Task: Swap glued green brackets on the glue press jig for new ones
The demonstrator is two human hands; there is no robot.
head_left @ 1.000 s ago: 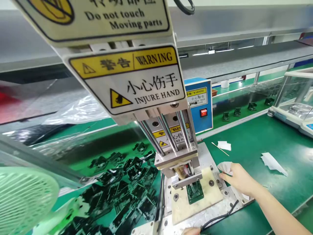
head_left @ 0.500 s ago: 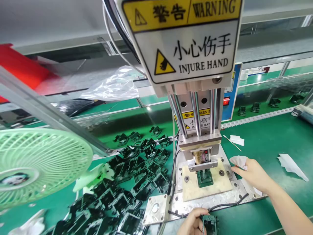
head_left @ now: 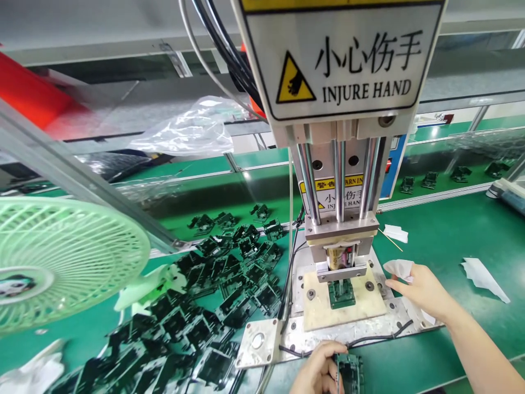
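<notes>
My left hand (head_left: 322,369) is closed around a dark plastic frame part (head_left: 350,375), low in front of the press. My right hand (head_left: 424,290) hovers at the right side of the press base, its visible fingers stretched out and apart. A white covering (head_left: 400,269), tissue or cloth, is on its fingertip; what lies beneath the palm is hidden. Under the lowered head of the bench press (head_left: 342,271), another dark part (head_left: 342,294) sits on the cream pad (head_left: 318,317). A metal block with a round button (head_left: 258,342) stands at the base's left front corner.
Many dark frame parts (head_left: 213,364) are heaped on the left, beside a light green fan (head_left: 82,262). Black cables (head_left: 289,273) run along the press. White scraps (head_left: 486,278) and a thin stick (head_left: 389,239) lie on the right. More parts (head_left: 429,179) stand behind the rail.
The view has shifted slightly, so the press stands a little further right and higher in the picture. My left hand still grips its part; my right hand keeps its place by the base.
</notes>
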